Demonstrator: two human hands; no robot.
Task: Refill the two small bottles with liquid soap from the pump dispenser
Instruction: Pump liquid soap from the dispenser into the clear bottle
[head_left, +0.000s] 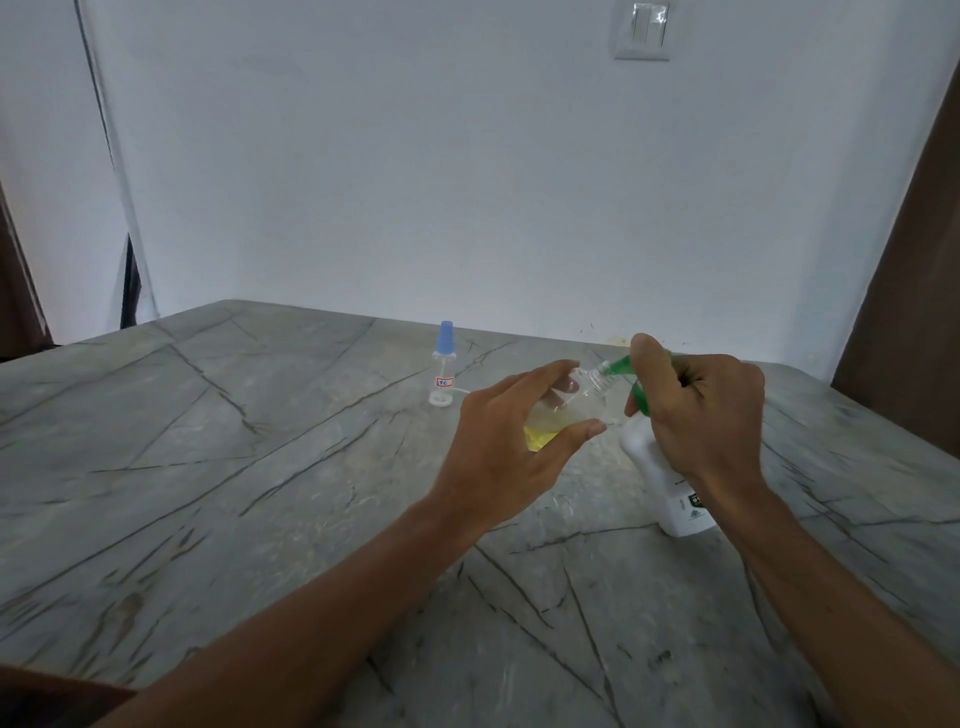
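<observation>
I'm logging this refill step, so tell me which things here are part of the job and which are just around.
Part of the job:
left hand, holding the tilted clear bottle
right hand, on the green pump
white dispenser
blue-capped bottle

Just around:
table
wall switch

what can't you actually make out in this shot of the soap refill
- Head view: the pump head is mostly covered by the right hand, so pressing can't be confirmed.
- The clear bottle sits half behind the left hand; its full soap level is hidden.
- The dispenser label is partly hidden by the right wrist and too small to read.
- The far spray bottle tag is too small to read.
</observation>
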